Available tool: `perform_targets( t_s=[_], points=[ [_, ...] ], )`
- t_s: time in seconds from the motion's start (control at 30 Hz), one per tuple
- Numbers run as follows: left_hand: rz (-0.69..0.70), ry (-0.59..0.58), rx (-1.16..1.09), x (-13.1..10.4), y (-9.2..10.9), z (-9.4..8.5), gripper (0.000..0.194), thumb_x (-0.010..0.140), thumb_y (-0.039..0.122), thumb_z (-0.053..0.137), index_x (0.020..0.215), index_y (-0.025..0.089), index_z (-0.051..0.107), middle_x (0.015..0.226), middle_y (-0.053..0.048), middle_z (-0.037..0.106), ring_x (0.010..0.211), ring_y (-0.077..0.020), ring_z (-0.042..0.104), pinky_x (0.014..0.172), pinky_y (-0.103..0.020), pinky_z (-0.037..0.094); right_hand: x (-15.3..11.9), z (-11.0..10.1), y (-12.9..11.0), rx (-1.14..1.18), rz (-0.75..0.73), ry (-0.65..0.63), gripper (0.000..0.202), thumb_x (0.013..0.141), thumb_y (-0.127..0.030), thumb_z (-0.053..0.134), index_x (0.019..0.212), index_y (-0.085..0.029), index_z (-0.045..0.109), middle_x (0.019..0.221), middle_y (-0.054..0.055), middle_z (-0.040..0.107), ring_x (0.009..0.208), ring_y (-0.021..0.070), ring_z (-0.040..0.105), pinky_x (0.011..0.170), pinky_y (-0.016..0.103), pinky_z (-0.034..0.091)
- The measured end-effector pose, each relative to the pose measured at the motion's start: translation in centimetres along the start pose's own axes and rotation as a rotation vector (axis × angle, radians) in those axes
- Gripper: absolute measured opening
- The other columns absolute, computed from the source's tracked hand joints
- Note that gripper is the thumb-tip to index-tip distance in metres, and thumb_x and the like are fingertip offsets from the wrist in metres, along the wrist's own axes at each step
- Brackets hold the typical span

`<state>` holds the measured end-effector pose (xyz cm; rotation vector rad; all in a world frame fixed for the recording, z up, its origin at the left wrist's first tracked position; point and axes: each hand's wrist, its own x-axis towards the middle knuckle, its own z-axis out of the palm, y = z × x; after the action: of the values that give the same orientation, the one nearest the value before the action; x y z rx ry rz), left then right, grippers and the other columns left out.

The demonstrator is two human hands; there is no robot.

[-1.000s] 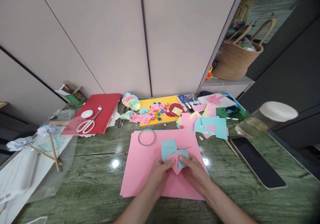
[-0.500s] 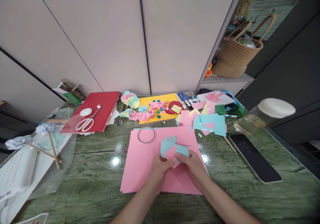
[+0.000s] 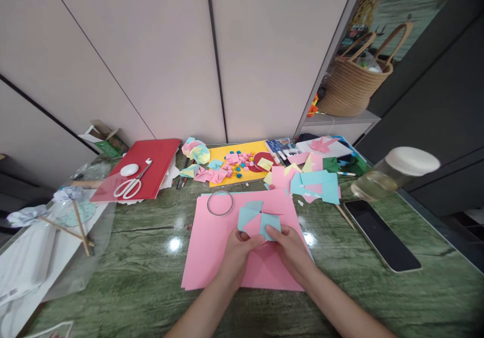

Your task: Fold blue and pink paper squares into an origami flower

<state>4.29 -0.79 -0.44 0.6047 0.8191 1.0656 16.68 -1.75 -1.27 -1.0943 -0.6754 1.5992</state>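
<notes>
A folded pink and blue paper piece [image 3: 252, 223] is held between both hands over a stack of pink sheets [image 3: 206, 242]. My left hand [image 3: 242, 251] grips its lower left edge, the thumb lying on the pink part. My right hand [image 3: 288, 245] pinches the blue part at the lower right, thumb on top. Blue flaps show at the upper left and on the right of the piece. On the pink stack, left of the piece, lies a thin metal ring [image 3: 220, 203]. The fingers under the paper are partly hidden.
Scissors [image 3: 133, 183] lie on a red folder [image 3: 151, 151] at the left. Small paper balls and folded shapes cover a yellow sheet [image 3: 219, 151]. Blue cut paper [image 3: 329, 187], a phone [image 3: 381, 234] and a lidded container [image 3: 378, 179] are at the right.
The folded paper has moved slightly left and turned a little, with both hands following. My left thumb now lies flatter along its lower edge. The view has shifted slightly.
</notes>
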Motion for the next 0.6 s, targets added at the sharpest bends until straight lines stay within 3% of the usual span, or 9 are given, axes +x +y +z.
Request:
perform_targets(
  t_s=[0.23,0.37,0.6],
  points=[
    [-0.013,0.060,-0.057,-0.09,0.36,0.43,0.037,0.051,0.016,0.075,0.086,0.012,0.061,0.081,-0.008,0.069,0.082,-0.0241,0.062,0.078,-0.036,0.045,-0.24,0.01,-0.18,-0.044,-0.016,-0.019,0.033,0.063,-0.036,0.070,0.087,-0.014,0.069,0.084,0.008,0.069,0.083,0.0228,0.059,0.079,0.035,0.042],
    [-0.013,0.024,-0.084,-0.02,0.37,0.48,0.035,0.052,0.015,0.074,0.085,0.010,0.062,0.083,-0.010,0.068,0.083,-0.0258,0.062,0.079,-0.037,0.044,-0.23,0.13,-0.05,0.017,-0.016,-0.054,0.031,0.064,-0.035,0.069,0.087,-0.015,0.069,0.084,0.009,0.069,0.085,0.0228,0.059,0.082,0.036,0.040],
    [0.003,-0.026,-0.068,0.04,0.14,-0.02,0.036,0.062,0.015,0.069,0.096,0.010,0.060,0.095,-0.013,0.066,0.090,-0.0246,0.060,0.084,-0.036,0.042,-0.02,0.02,0.29,-0.061,-0.027,0.020,0.027,0.064,-0.035,0.070,0.082,-0.015,0.069,0.079,0.007,0.068,0.072,0.0185,0.057,0.074,0.033,0.040]
  ],
)
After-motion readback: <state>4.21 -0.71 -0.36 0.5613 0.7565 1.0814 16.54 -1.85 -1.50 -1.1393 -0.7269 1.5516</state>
